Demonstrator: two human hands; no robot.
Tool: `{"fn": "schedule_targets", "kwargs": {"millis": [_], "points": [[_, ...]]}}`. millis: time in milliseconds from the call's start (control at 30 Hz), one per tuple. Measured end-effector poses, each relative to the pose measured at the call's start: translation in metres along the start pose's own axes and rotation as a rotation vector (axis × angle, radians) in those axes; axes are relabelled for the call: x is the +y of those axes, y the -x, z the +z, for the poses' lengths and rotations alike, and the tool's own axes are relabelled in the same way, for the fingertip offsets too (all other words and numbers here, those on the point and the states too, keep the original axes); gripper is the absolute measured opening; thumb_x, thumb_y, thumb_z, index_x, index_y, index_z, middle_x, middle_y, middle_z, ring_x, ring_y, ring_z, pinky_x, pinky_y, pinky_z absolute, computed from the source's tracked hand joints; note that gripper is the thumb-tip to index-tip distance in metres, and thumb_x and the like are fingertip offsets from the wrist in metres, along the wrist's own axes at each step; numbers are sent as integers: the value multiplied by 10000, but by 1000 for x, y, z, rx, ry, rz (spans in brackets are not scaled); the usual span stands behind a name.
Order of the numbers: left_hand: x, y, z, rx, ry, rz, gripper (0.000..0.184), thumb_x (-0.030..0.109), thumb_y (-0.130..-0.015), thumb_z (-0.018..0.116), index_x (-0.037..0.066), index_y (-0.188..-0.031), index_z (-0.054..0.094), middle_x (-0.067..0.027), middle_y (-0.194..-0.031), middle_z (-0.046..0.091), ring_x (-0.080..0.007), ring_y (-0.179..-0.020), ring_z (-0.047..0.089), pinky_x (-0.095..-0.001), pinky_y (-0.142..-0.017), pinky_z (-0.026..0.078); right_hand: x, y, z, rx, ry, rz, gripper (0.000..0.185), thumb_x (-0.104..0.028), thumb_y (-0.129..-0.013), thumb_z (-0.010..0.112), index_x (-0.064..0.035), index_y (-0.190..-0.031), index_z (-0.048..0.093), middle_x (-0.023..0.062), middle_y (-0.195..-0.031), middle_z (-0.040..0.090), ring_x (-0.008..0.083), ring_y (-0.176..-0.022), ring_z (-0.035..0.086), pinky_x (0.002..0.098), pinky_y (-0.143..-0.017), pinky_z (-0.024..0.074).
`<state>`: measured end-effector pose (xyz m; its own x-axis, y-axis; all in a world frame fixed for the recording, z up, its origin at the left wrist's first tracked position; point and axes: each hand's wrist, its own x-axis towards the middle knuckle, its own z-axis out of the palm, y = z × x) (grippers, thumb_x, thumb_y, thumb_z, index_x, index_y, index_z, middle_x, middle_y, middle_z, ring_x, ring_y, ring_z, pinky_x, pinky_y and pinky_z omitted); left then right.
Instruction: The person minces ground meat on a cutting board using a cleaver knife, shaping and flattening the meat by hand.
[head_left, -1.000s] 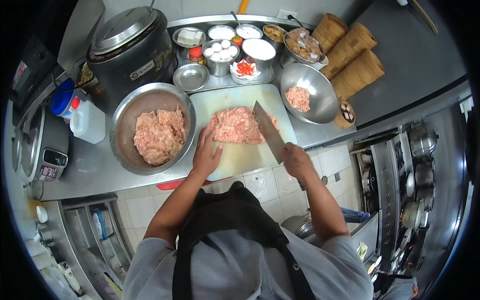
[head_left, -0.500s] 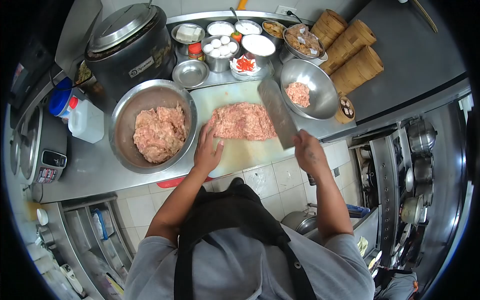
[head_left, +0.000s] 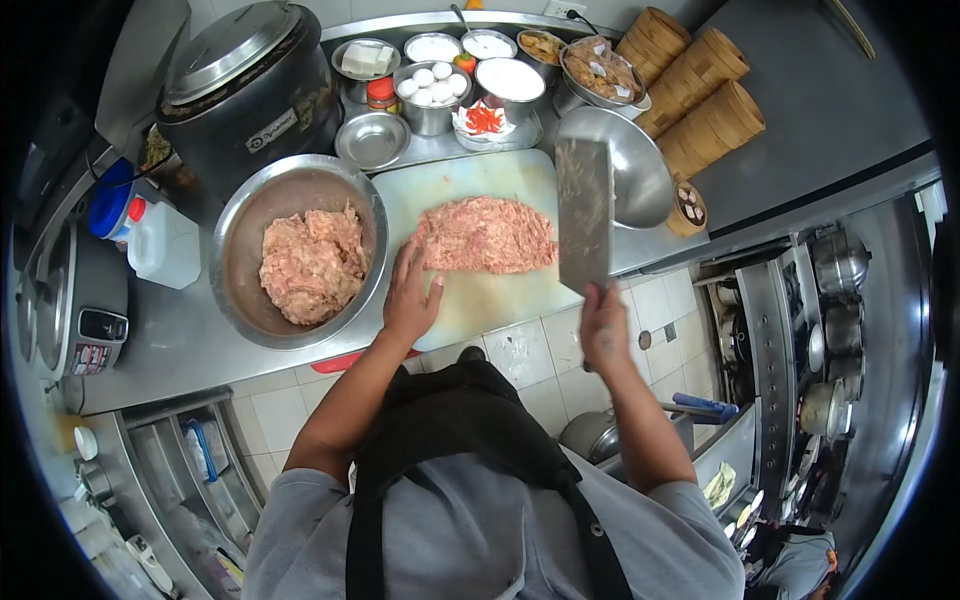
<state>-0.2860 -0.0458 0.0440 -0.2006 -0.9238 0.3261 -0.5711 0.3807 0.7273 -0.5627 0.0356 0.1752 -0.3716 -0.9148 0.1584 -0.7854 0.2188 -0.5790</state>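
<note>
A flattened slab of minced meat (head_left: 487,236) lies on the pale cutting board (head_left: 480,310). My left hand (head_left: 410,298) rests at the board's left edge, fingers apart, fingertips at the slab's left end. My right hand (head_left: 605,325) is closed on the handle of a cleaver (head_left: 584,215), whose broad, meat-smeared blade is held up right of the slab, apart from it. The blade hides part of a steel bowl (head_left: 640,170) behind it. Left of the board, a large steel bowl (head_left: 230,240) holds a big mound of minced meat (head_left: 315,265).
Behind the board are an empty steel dish (head_left: 373,141), a pot of eggs (head_left: 432,90), red strips on a white-lined dish (head_left: 483,122) and bowls of white powder. Bamboo steamers (head_left: 695,85) lie back right. A white jug (head_left: 165,245) stands left. Another person (head_left: 800,560) is at lower right.
The cleaver has come off the slab and moved right, its blade turning from slanted to nearly upright in view. The slab's right end looks more compact. My left hand has stayed beside the slab.
</note>
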Motion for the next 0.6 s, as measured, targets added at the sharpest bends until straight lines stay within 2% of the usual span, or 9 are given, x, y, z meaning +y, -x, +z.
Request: {"fn": "schedule_targets", "kwargs": {"millis": [33,67,133,200,233,333,400,467,600], "points": [[0,1,-1,-6,5,3,521,210,-929,566,-4,-1380,417,-183,-1525,321,-384,-1406,303,-449,-1145,278,8,6,8,-183,234,68,298,-264,-991,481,3,-1102,552,287,-854,662,474,-814,645,519,-712,510],[0,-2,-1,-3,8,9,520,211,-930,564,-5,-1379,417,-185,-1524,321,-388,-1404,304,-450,-1144,278,14,3,9,-444,407,86,316,-280,-989,464,5,-1080,568,292,-903,661,464,-874,646,525,-785,502],[-1,0,-5,-6,25,34,505,204,-932,559,-8,-1369,421,-189,-1523,321,-393,-1405,302,-452,-1144,278,3,2,-11,-550,344,92,316,-275,-991,442,3,-1034,587,290,-933,658,462,-913,637,531,-829,485],[0,3,-3,4,28,17,491,196,-932,556,-9,-1359,426,-193,-1521,321,-397,-1405,301,-453,-1144,277,-24,-9,-46,-477,351,0,285,-252,-988,456,1,-973,587,281,-899,659,464,-895,635,527,-807,488],[-1,4,-2,-2,21,4,484,191,-931,555,-9,-1353,429,-195,-1520,322,-398,-1405,302,-454,-1144,276,-53,-14,-59,-431,260,74,252,-232,-987,474,-4,-950,575,274,-865,658,468,-867,632,520,-764,493],[-1,-2,1,19,43,2,473,186,-931,554,-11,-1343,432,-205,-1512,329,-401,-1404,303,-455,-1143,277,-50,-13,-27,-82,6,-39,228,-205,-984,490,16,-991,542,279,-779,649,479,-756,634,532,-666,493],[-4,2,-1,31,46,3,470,185,-932,553,-14,-1340,432,-210,-1504,338,-400,-1401,308,-453,-1141,280,-32,1,17,-80,113,1,248,-215,-993,457,22,-1010,530,292,-767,645,485,-739,633,551,-668,492],[-8,1,3,59,31,2,469,185,-934,550,-17,-1340,430,-213,-1494,351,-396,-1397,317,-449,-1138,286,9,3,25,-502,338,-136,308,-278,-997,419,2,-1013,545,293,-812,654,482,-809,639,551,-720,496],[-9,10,2,73,36,15,466,192,-944,549,-21,-1341,429,-208,-1478,371,-384,-1385,339,-440,-1134,295,-52,-20,-44,-517,339,-48,274,-271,-989,453,-28,-967,577,272,-854,660,472,-862,632,522,-780,494]]}}
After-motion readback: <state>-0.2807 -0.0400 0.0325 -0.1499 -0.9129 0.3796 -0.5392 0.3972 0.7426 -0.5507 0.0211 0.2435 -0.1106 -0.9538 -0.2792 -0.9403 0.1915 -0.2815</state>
